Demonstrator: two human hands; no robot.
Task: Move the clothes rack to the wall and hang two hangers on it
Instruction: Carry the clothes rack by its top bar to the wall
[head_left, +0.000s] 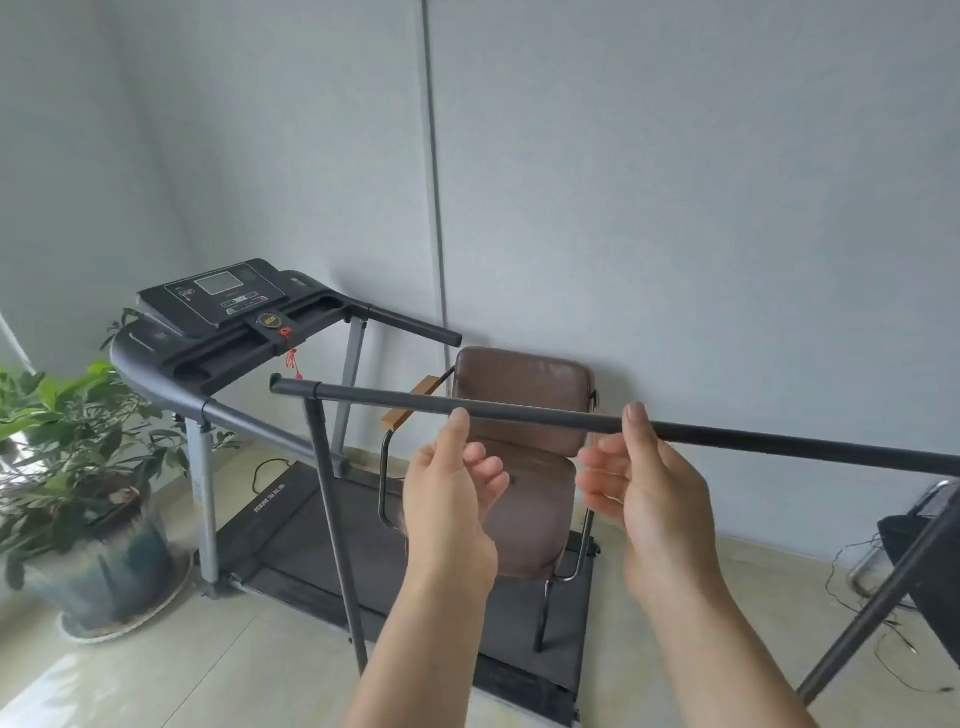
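The clothes rack (545, 417) is a dark metal frame. Its top bar runs across the view from centre left to the right edge, with one upright leg (332, 525) on the left and a slanted leg (878, 603) on the right. My left hand (452, 499) and my right hand (644, 488) are raised just below the bar with fingers apart. Each thumb tip touches the bar's near side, and the fingers do not wrap it. No hangers are in view.
A treadmill (244, 312) stands behind the rack against the grey wall (675, 182). A brown padded chair (524, 395) sits on its belt. At the left stands a potted plant (78, 452). Black cables (857, 582) and a dark object lie on the tiled floor at right.
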